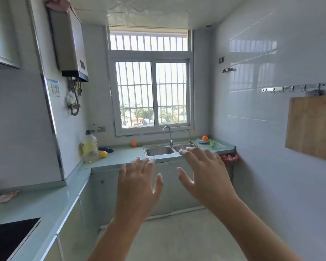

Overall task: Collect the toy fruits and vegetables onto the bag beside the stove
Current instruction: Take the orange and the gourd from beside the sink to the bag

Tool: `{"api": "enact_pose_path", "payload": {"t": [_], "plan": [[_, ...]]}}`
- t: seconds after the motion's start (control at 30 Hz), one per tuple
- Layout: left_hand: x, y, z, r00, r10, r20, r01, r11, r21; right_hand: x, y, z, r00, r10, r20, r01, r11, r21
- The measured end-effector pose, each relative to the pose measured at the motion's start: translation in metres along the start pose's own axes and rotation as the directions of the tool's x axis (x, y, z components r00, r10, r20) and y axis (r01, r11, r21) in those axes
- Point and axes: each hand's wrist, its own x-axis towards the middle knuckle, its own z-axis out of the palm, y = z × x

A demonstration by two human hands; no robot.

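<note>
Toy fruits lie on the far counter under the window. An orange fruit (133, 143) sits left of the sink. A yellow lemon (103, 154) rests beside the oil bottle. Another orange fruit (205, 138) lies in a small bowl (202, 141) right of the sink, with a green piece (212, 143) next to it. A pale pink bag (7, 196) lies on the left counter behind the black stove (9, 236). My left hand (139, 182) and my right hand (205, 176) are raised in mid-air, fingers spread, holding nothing, well short of the counter.
A double steel sink (159, 151) with a tap (167, 134) sits mid-counter. A large oil bottle (90, 147) and a blue cloth (106, 149) stand at the left corner. A wooden cutting board (310, 127) hangs on the right wall. A red bag (230, 158) hangs at the counter's right end.
</note>
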Motion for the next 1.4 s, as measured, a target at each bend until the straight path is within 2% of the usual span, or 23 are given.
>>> {"api": "enact_pose_path", "payload": {"t": [0.27, 0.43, 0.6, 0.9, 1.13, 1.4], "plan": [[0.025, 0.02, 0.081, 0.996, 0.055, -0.066, -0.059, 0.995, -0.074, 0.009, 0.065, 0.043, 0.999, 0.024, -0.032, -0.026, 0.997, -0.066], [0.07, 0.057, 0.148, 0.994, 0.102, -0.049, -0.107, 0.989, -0.106, 0.028, 0.146, 0.063, 0.995, 0.042, -0.087, -0.05, 0.994, -0.099], [0.117, 0.109, 0.216, 0.992, 0.11, -0.062, -0.12, 0.972, -0.204, 0.047, 0.231, 0.091, 0.99, 0.128, -0.062, -0.134, 0.986, -0.097], [0.161, 0.142, 0.328, 0.996, 0.089, 0.006, -0.085, 0.965, -0.249, 0.064, 0.339, 0.153, 0.987, 0.153, -0.039, -0.154, 0.988, -0.024], [0.195, 0.147, 0.437, 0.998, 0.026, 0.055, -0.007, 0.945, -0.328, 0.076, 0.42, 0.223, 0.962, 0.273, -0.022, -0.273, 0.962, -0.005], [0.276, 0.131, 0.58, 0.993, 0.021, 0.115, 0.025, 0.923, -0.385, 0.164, 0.506, 0.327, 0.941, 0.337, 0.04, -0.336, 0.942, -0.014]]}}
